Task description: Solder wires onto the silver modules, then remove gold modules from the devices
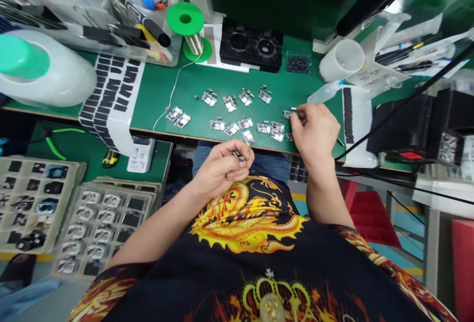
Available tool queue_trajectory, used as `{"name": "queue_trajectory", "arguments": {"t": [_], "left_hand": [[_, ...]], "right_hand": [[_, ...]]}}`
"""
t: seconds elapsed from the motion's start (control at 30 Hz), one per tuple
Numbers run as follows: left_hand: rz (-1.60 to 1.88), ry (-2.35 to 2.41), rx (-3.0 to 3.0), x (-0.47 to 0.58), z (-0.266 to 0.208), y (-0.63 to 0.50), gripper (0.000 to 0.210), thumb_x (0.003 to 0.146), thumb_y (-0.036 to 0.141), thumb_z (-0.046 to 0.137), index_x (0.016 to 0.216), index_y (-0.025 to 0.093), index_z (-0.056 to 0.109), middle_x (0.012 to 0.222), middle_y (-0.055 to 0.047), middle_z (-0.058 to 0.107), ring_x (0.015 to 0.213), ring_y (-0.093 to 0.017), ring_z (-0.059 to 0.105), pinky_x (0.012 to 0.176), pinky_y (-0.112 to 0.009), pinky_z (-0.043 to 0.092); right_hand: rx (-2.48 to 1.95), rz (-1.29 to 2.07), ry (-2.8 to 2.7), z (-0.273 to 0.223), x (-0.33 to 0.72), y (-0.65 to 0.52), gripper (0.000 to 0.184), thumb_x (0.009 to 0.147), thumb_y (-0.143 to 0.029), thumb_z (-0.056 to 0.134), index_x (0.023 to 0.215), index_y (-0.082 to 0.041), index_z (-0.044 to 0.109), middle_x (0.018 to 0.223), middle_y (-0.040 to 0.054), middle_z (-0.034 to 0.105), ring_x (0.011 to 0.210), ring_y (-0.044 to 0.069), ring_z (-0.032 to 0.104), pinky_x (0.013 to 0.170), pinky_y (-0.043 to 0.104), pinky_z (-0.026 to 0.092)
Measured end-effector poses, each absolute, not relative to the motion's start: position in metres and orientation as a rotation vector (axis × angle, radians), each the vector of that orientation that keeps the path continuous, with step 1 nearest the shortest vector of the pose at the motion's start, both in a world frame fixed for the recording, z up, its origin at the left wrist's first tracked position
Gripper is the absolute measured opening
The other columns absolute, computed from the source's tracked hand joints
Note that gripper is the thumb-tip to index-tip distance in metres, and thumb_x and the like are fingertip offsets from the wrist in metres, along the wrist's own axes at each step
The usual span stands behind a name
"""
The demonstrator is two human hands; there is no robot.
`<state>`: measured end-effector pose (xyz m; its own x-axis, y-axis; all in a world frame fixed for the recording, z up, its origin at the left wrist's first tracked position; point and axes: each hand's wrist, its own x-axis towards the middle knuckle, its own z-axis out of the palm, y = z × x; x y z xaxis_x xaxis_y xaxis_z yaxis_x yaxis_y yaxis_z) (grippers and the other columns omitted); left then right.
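Observation:
My left hand (224, 166) is closed just off the bench's front edge, fingers curled round a small metal part (238, 154); most of that part is hidden. Over the bench's right side, my right hand (317, 129) has thumb and fingers pinched at a small silver metal assembly (287, 114). Whether that assembly is lifted or resting on the mat, I cannot tell. Several similar silver assemblies (246, 97) lie in loose groups on the green mat (148, 95). A pair of them (178, 117) sits farther left.
Behind the parts stand a solder wire spool (185, 18), a black fixture (252, 48) and a box of tiny screws (298, 62). A dropper bottle (326, 92) lies beyond my right hand. White bottle (48, 70) at left; part trays (79, 188) lower left. A black cable (407, 100) crosses the right side.

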<state>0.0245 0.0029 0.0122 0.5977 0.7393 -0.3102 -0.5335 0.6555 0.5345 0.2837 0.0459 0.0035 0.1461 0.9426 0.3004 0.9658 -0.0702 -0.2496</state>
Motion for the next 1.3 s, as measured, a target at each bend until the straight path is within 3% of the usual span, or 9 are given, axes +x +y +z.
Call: {"name": "queue_trajectory", "arguments": {"t": [0.23,0.4,0.6,0.77,1.03,1.17,1.3], "left_hand": [[0.772,0.592,0.397,0.027,0.014,0.005,0.011,0.068,0.004,0.073,0.073,0.014,0.073,0.078,0.000,0.063,0.046,0.002,0.036,0.048,-0.017,0.021],[0.738,0.611,0.362,0.024,0.014,0.006,0.006,0.073,0.017,0.078,0.076,0.015,0.074,0.075,0.000,0.062,0.045,0.000,0.037,0.046,-0.019,0.021],[0.719,0.604,0.352,0.023,0.014,0.004,0.033,0.083,0.025,0.081,0.062,0.014,0.058,0.070,-0.001,0.061,0.042,0.001,0.035,0.046,-0.019,0.019],[0.732,0.635,0.392,0.023,0.012,0.002,0.032,0.091,0.031,0.084,0.070,0.012,0.069,0.074,-0.002,0.064,0.042,0.002,0.035,0.046,-0.018,0.017],[0.797,0.709,0.465,0.021,0.016,0.004,0.029,0.092,0.035,0.085,0.078,0.012,0.075,0.074,-0.002,0.066,0.044,0.000,0.036,0.046,-0.019,0.018],[0.858,0.797,0.534,0.020,0.019,0.006,0.029,0.092,0.041,0.086,0.082,0.014,0.078,0.070,-0.002,0.066,0.044,-0.001,0.037,0.046,-0.019,0.020],[0.968,0.896,0.603,0.019,0.021,0.010,0.026,0.088,0.041,0.090,0.090,0.016,0.083,0.069,-0.001,0.066,0.044,-0.001,0.035,0.045,-0.020,0.021]], "right_hand": [[-1.919,-0.128,-1.973,0.003,0.284,0.043,0.031,0.109,-0.026,0.052,0.096,-0.018,0.079,0.092,0.0109,0.071,0.088,0.025,0.063,0.080,0.041,0.046],[-1.840,-0.112,-1.985,0.008,0.289,0.047,0.025,0.106,-0.025,0.057,0.092,-0.020,0.077,0.087,0.0088,0.069,0.081,0.024,0.058,0.077,0.041,0.044],[-1.827,-0.057,-1.940,0.020,0.266,0.074,0.014,0.101,-0.024,0.064,0.092,-0.021,0.074,0.088,0.0061,0.067,0.085,0.022,0.060,0.080,0.040,0.046],[-1.909,0.021,-2.082,0.015,0.249,0.101,0.019,0.101,-0.033,0.074,0.091,-0.017,0.077,0.095,0.0107,0.064,0.093,0.028,0.062,0.085,0.045,0.050],[-1.765,0.081,-2.035,0.007,0.249,0.112,0.009,0.091,-0.019,0.075,0.087,-0.021,0.069,0.094,0.0075,0.067,0.090,0.025,0.063,0.085,0.043,0.051],[-1.650,0.301,-1.929,0.024,0.246,0.095,0.010,0.087,-0.014,0.071,0.090,-0.022,0.067,0.084,-0.0001,0.070,0.077,0.017,0.064,0.077,0.035,0.052],[-1.434,0.627,-1.788,0.044,0.240,0.059,0.007,0.091,-0.025,0.074,0.096,-0.022,0.074,0.085,-0.0019,0.075,0.074,0.014,0.068,0.070,0.030,0.056]]}}
